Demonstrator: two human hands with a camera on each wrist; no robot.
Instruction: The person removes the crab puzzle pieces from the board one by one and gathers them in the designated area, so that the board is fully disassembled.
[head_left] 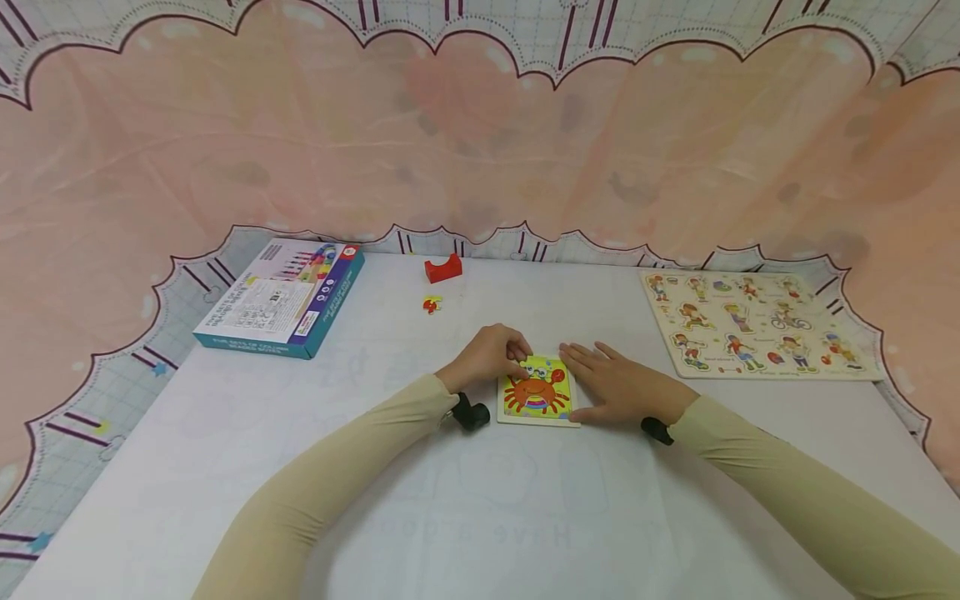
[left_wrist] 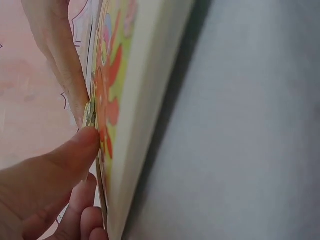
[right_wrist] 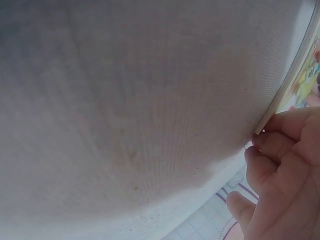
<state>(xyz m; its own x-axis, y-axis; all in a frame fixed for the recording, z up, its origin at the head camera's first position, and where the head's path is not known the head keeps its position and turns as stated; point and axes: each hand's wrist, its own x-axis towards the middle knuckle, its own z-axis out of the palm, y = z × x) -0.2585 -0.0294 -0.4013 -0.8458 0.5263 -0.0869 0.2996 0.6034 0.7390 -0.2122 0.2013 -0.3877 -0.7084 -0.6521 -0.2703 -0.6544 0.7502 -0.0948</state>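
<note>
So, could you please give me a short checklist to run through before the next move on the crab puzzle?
1. Crab puzzle flat on the table: ok.
2. Right hand at the puzzle's right edge: ok, touching it.
3. Left hand holding a thin piece: ok, pinched at the puzzle's surface.
4. Thin piece fully seated: cannot tell, fingers partly hide it.
5. No loose bits left out: not ok, a small red-and-yellow item, perhaps another piece, lies near the red block.
6. Box and picture board apart from the puzzle: ok.
</note>
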